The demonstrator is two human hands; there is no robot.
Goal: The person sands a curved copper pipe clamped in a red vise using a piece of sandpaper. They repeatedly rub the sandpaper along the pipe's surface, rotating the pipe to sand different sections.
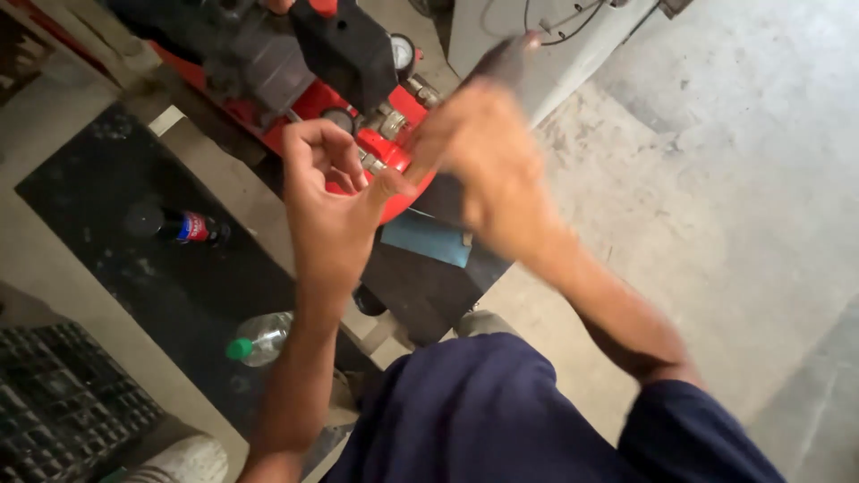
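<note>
Dark, narrow, blurred object sticks up past the right hand, above the red air compressor; too smeared to say what it is or what it's made of. Right grip looks wrapped round its lower end, but with that much motion blur I can't tell for sure that it's closed on it

Left hand is raised just beside the right one, fingers curled loosely, thumb stretched toward the right hand and about touching it. Nothing visible in the left grip: it reads as open, empty

Step in hand, my read: both hands are working the dark object together in mid-air, over the compressor, not yet down on any fitting. Next move calls for a steadier right hand and a firm hold before anything fine is attempted

Directly below the hands: red metal air compressor with a black motor housing and round pressure gauges. Beside it a blue flat pad lies on a black rubber mat. On the mat, a dark cola bottle with red label lies on its side; nearer, a clear plastic bottle with green cap. Black plastic crate at lower left. All on the concrete floor
</note>
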